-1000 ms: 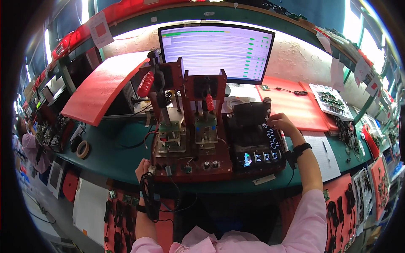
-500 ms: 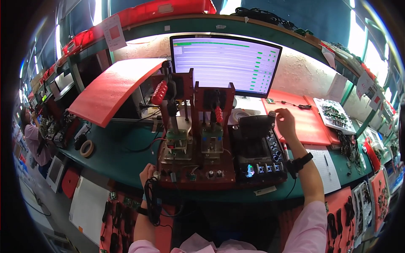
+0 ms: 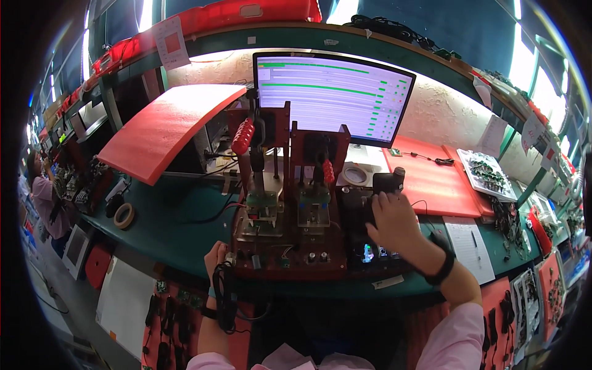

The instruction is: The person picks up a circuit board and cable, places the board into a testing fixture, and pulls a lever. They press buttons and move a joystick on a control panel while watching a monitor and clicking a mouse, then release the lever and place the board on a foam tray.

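My left hand (image 3: 215, 258) is closed at the front left corner of a dark red test fixture (image 3: 336, 259). A coiled black cable (image 3: 224, 293) hangs from it, partly covering the fingers. Two upright presses with red-gripped levers (image 3: 243, 137) stand on the fixture, each above a clear block with a green circuit board (image 3: 262, 200). To the right, my right hand (image 3: 398, 225) lies over a black instrument (image 3: 357, 216) with lit buttons, its thumb apart from the other fingers. The hand and forearm hide most of the instrument's knobs. A black cylinder-topped part (image 3: 390, 180) rises behind the fingers.
A lit monitor (image 3: 333, 95) stands behind the presses. Red foam sheets (image 3: 425, 179) lie at right, beside a tray of circuit boards (image 3: 487, 172) and a paper with a pen (image 3: 465, 246). A tape roll (image 3: 124, 216) is at left. Cables lie on foam below the bench.
My right hand has moved from the knob at the instrument's back down over its front. The left hand stays at the fixture corner. The monitor shows another green bar.
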`<move>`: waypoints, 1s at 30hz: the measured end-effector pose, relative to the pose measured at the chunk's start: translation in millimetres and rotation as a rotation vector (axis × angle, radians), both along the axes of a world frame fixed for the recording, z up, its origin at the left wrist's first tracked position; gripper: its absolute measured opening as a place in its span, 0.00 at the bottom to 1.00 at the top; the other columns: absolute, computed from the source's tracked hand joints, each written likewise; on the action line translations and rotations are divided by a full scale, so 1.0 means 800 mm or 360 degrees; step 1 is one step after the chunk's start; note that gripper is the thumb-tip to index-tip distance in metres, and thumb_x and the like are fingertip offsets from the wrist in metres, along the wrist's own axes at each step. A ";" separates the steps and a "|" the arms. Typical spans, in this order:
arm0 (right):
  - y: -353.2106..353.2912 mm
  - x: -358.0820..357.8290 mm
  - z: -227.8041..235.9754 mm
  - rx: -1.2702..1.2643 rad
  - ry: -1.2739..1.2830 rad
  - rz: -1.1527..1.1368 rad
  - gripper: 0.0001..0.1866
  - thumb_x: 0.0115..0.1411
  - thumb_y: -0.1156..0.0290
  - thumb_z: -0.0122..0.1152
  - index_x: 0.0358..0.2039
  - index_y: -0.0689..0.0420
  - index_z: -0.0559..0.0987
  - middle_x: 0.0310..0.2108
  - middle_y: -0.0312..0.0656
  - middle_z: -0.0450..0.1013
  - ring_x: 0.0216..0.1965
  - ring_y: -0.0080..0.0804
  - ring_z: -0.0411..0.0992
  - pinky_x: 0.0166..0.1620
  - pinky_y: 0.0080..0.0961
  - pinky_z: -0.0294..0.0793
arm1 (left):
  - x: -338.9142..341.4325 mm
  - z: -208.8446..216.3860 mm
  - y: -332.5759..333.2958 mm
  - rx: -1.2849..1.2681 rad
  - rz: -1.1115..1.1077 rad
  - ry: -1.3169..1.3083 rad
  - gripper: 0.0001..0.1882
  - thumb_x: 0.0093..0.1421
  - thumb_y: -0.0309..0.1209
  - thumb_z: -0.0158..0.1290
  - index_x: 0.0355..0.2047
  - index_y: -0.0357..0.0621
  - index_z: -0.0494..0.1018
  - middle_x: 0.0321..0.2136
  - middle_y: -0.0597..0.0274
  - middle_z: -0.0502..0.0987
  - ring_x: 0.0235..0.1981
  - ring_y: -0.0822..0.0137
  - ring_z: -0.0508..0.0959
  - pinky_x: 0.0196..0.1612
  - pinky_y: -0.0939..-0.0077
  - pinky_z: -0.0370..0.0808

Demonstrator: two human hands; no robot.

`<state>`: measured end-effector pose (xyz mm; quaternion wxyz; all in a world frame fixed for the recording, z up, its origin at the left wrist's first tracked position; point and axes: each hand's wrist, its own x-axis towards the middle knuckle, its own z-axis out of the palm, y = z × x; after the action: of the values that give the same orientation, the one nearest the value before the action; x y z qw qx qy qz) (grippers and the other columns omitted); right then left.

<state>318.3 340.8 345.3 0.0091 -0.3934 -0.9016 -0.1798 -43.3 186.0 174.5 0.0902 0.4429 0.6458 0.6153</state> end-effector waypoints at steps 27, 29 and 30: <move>-0.028 0.035 -0.016 -0.0001 0.0278 -0.0072 0.47 0.54 0.47 0.57 0.65 0.60 0.50 0.62 0.63 0.49 0.64 0.58 0.48 0.62 0.44 0.56 | 0.002 0.002 0.001 -0.0031 0.0015 -0.0012 0.17 0.66 0.36 0.41 0.24 0.37 0.67 0.14 0.64 0.59 0.16 0.75 0.58 0.20 0.76 0.57; -0.026 0.029 -0.020 -0.0054 0.0281 -0.0060 0.48 0.54 0.46 0.57 0.65 0.59 0.48 0.63 0.64 0.47 0.65 0.59 0.46 0.63 0.44 0.53 | 0.000 0.000 -0.001 -0.0040 0.0028 0.0003 0.17 0.65 0.36 0.41 0.24 0.37 0.67 0.14 0.63 0.59 0.16 0.75 0.59 0.20 0.76 0.57; -0.014 0.027 -0.023 -0.0053 0.0288 -0.0062 0.48 0.54 0.46 0.57 0.65 0.59 0.48 0.63 0.64 0.47 0.65 0.59 0.46 0.63 0.44 0.53 | 0.000 0.002 -0.001 -0.0041 0.0025 0.0018 0.17 0.65 0.36 0.41 0.24 0.37 0.67 0.13 0.63 0.59 0.16 0.75 0.59 0.20 0.76 0.57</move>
<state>340.0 329.9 326.9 0.0805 -0.4255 -0.8921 -0.1287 -43.0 185.5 175.9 0.0875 0.4401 0.6577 0.6050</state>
